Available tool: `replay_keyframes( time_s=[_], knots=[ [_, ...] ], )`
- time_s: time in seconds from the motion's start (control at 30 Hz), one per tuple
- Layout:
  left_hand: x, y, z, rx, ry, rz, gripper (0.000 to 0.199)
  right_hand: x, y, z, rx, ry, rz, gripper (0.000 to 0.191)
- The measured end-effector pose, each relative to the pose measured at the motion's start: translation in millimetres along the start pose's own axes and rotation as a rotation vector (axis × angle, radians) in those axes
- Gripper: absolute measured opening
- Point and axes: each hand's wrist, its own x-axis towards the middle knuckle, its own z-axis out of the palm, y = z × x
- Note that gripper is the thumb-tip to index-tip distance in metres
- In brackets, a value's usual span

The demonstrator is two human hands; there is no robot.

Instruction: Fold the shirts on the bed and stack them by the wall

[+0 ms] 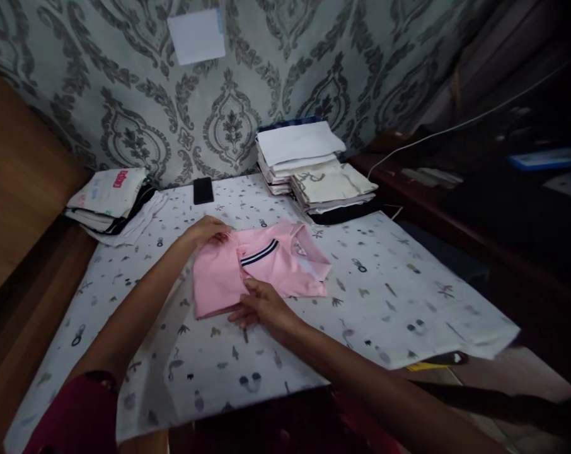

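A pink collared shirt (276, 268) lies partly folded on the cloth-covered table. Its collar points right, and a navy-and-white stripe runs along the front. The lower part is folded over toward the collar. My left hand (210, 231) holds the far end of that fold, its fingers bent at the edge and partly hidden. At the near end, my right hand (269, 309) has its thumb and forefinger closed on the fold's edge. Its other fingers extend past the shirt's near side, low over the cloth.
A white patterned cloth (314, 340) covers the table. Folded fabric stacks stand at back left (110, 198) and back right (309, 151). A black phone (203, 190) lies near the patterned wall. Wooden furniture (21, 183) borders the left, and a pale cable (437, 133) hangs at right.
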Motion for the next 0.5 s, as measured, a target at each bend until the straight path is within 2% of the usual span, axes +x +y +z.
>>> replay_keyframes(
  time_s=[0.13,0.2,0.3,0.4,0.5],
  knots=[
    [2.7,1.5,-3.1,0.078,-0.126,-0.026,0.023,0.2,-1.1,-3.7,0.035,-0.034,0.02,0.018],
    [2.7,3.0,-6.4,0.174,-0.144,0.014,0.022,0.0,-2.3,-3.5,0.032,-0.03,0.033,0.023],
    [2.6,4.7,-7.3,0.302,-0.075,0.11,0.016,-1.4,-4.1,-2.4,-0.003,-0.024,0.041,0.04],
    [3.7,4.8,-3.7,0.317,-0.046,0.169,0.016,-3.7,-5.1,-3.2,-0.046,-0.016,0.031,0.06],
    [8.2,2.8,1.6,0.392,0.002,0.227,0.022,-6.3,-6.4,-5.6,-0.068,-0.029,0.022,0.066]
  ],
)
